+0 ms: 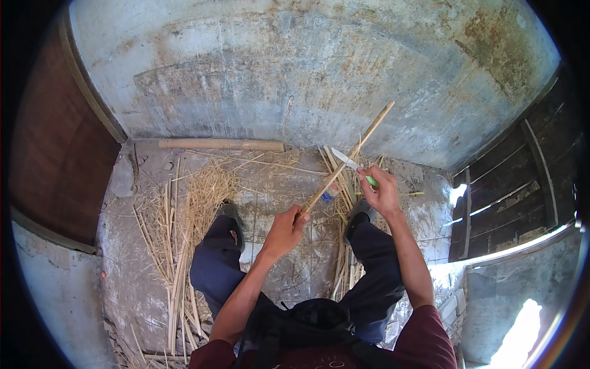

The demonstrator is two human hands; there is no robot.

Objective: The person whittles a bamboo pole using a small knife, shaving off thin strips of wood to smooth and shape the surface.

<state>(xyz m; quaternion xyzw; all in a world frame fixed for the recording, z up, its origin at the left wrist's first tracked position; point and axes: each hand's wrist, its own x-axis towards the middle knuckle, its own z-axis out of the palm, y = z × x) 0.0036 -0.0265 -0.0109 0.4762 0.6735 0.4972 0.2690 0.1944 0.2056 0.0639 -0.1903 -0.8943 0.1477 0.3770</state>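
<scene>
My left hand [284, 231] is closed round the near end of a long, pale bamboo strip [373, 126], which slants up and away to the right. In my right hand [382, 192] is a knife [345, 158] with a bright blade and a green handle. The blade lies against the strip or just over it, about midway along; I cannot tell whether it cuts in. A thin curl of shaving stands up from the strip just beyond the blade. Below the knife, more strips [340, 258] lie by my right foot.
Left of my left foot lie a heap of shavings [212, 184] and a bundle of long strips [175, 270]. A thick bamboo pole [221, 144] rests along the foot of the stained wall [276, 80]. A brown door panel [58, 135] stands left, dark wooden boards [510, 184] right.
</scene>
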